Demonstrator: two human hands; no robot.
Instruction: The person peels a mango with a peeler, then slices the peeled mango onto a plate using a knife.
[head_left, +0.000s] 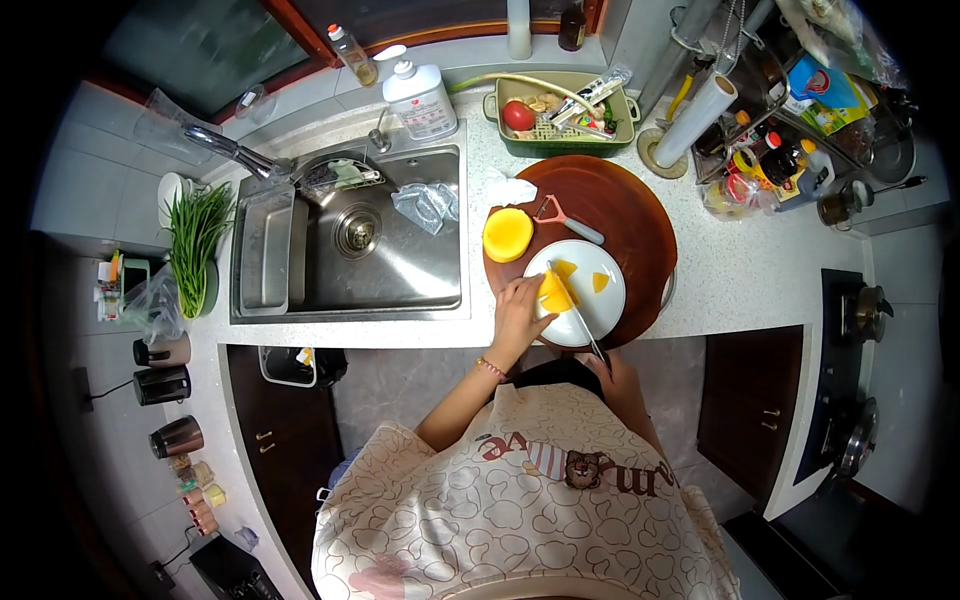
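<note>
My left hand point(520, 306) presses a yellow-orange piece of peeled fruit or vegetable point(554, 295) against a white plate point(612, 312). In my right hand point(618, 378) is a knife point(582, 322), its blade lying across the plate along the right side of that piece. Smaller cut pieces point(600, 283) lie on the plate. Behind it a large rounded yellow chunk point(508, 235) sits on a round brown wooden board point(640, 215). A peeler point(568, 219) with a grey handle rests on the board to the chunk's right.
Left of the board is a steel sink point(410, 270) with a wet plastic bag point(427, 206). A green basket point(560, 145) of vegetables, including a tomato point(518, 115), stands behind the board. Green stalks point(198, 245) lie at the far left; bottles point(775, 160) crowd the back right.
</note>
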